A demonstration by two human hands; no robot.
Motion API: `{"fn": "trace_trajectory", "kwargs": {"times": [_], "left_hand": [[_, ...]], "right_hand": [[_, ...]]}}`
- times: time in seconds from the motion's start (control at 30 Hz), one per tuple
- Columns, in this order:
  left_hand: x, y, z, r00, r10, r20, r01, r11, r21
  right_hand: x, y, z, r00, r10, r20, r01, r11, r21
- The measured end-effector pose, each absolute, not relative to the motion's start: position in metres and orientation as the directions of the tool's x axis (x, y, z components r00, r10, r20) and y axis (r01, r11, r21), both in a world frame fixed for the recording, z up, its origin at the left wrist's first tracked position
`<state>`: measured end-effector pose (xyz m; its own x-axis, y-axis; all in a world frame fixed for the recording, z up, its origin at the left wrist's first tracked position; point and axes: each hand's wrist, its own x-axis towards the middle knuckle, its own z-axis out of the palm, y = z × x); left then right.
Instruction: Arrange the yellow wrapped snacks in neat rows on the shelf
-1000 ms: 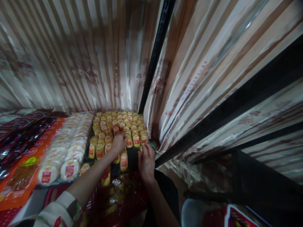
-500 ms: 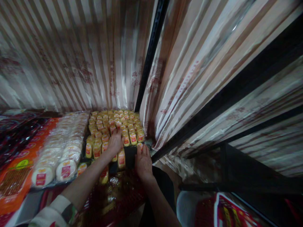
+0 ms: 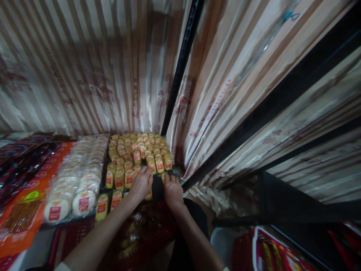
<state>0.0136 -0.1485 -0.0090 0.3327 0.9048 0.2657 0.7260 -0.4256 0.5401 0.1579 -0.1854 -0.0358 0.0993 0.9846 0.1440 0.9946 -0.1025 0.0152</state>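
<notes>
Fingers of the left hand [image 3: 141, 185] have come back toward the camera in the last half second, off the middle rows and down to the front of the yellow packets [image 3: 160, 165]. An upright packet [image 3: 137, 158] now shows where that hand was. On my feed the left fingers are bunched and bent; I cannot tell whether they pinch anything. The right hand [image 3: 173, 192] has hardly shifted: its fingers lie close together, tips at a partly hidden packet [image 3: 163, 177], the grip out of my sight. I read this as both hands now busy at the near end, the bare black strip [image 3: 157, 188] between them. The packets stand in rows beside the white round packs [image 3: 84, 203].
</notes>
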Motion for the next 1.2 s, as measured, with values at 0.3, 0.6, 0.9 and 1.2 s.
{"fn": "trace_trajectory", "kwargs": {"times": [0.3,0.6,0.9,1.2], "left_hand": [[0.013,-0.157,-0.014,0.363,0.904,0.226,0.675,-0.423,0.605],[0.028,-0.155,-0.016,0.411,0.894,0.178,0.66,-0.426,0.619],[0.052,-0.147,-0.022,0.402,0.911,0.098,0.673,-0.366,0.643],[0.059,-0.142,-0.024,0.375,0.923,0.084,0.718,-0.346,0.603]], "right_hand": [[0.162,-0.182,-0.058,0.142,0.881,0.451,0.927,0.042,-0.374],[0.159,-0.153,-0.075,0.184,0.865,0.466,0.874,0.073,-0.481],[0.164,-0.157,-0.081,0.268,0.853,0.447,0.735,0.119,-0.667],[0.162,-0.154,-0.083,0.295,0.855,0.427,0.71,0.103,-0.697]]}}
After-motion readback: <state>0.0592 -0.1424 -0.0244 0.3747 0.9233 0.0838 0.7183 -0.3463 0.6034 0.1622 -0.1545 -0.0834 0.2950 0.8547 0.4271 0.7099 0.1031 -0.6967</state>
